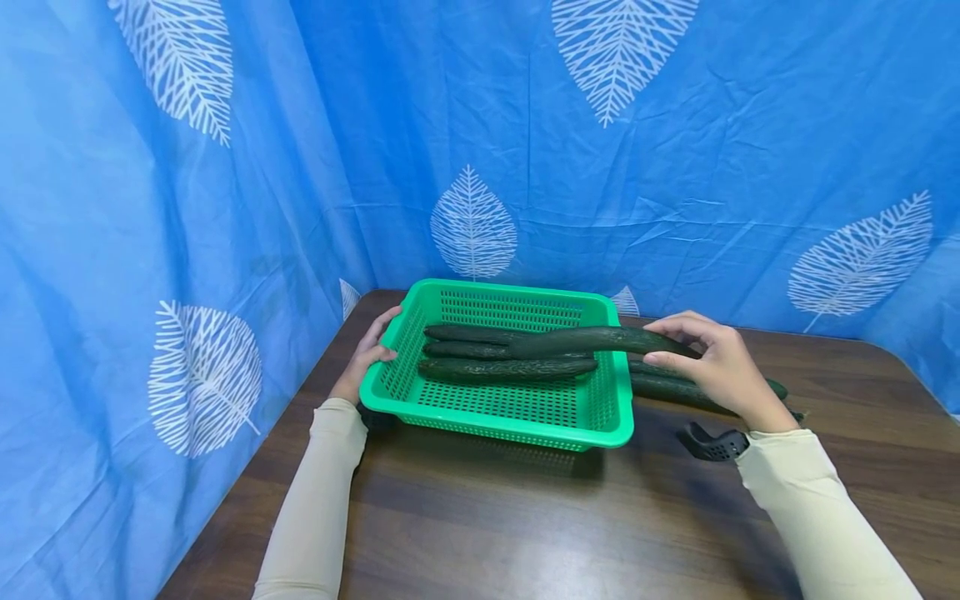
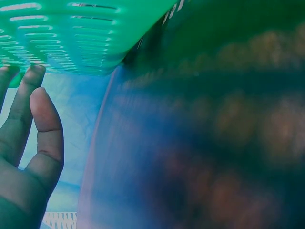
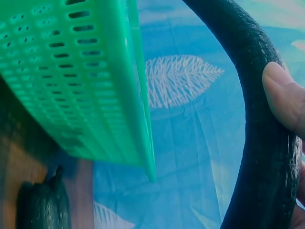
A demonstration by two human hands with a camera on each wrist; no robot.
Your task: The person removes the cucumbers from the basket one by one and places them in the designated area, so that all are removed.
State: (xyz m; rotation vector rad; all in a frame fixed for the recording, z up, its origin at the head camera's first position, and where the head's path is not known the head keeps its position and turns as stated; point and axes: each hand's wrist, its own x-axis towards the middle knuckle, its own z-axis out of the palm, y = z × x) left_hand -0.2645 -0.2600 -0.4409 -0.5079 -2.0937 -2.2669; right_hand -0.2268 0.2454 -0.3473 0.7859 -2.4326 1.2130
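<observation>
A green plastic basket (image 1: 495,429) with slotted walls holds several dark green cucumbers (image 1: 502,370). My left hand (image 1: 369,354) grips its left rim, thumb over the edge; in the left wrist view, fingers (image 2: 47,114) reach up along the slotted wall. My right hand (image 1: 708,358) pinches one end of a curved cucumber (image 1: 600,339), whose other end reaches over the basket's right rim above those inside. Thumb and fingers on opposite sides of this cucumber (image 3: 262,119) show in the right wrist view. Beneath the right hand, more cucumbers (image 1: 667,387) lie on the table.
The brown wooden table (image 1: 487,525) carries the basket near its back edge. A blue curtain (image 1: 525,208) with white leaf prints hangs behind and to the left. A black strap (image 1: 712,443) sticks out from the right wrist.
</observation>
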